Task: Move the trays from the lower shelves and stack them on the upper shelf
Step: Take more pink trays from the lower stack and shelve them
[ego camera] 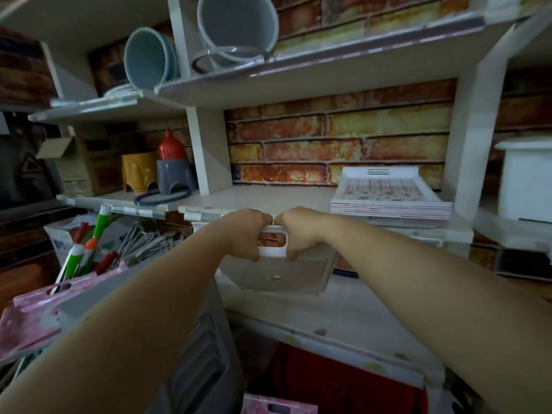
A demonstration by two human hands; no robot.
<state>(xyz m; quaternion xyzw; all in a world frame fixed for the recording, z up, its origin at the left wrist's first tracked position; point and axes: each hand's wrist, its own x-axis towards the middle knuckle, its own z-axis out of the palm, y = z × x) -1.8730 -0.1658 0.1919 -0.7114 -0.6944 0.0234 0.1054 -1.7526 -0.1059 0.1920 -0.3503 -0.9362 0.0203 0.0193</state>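
Your shelf [268,198] is carrying a stack of trays [391,201] at its right, against brick-patterned wall [343,135]. You are holding a white tray [283,273] just below the shelf's front edge, left hand [245,234] and right hand [298,233] both curling around its handle, knuckles touching.

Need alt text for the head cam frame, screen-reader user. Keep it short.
Both hands, left hand and right hand, grip the handle end of a white tray held just below the front edge of the upper shelf. A stack of trays already sits on that shelf to the right, against a brick-pattern wall.
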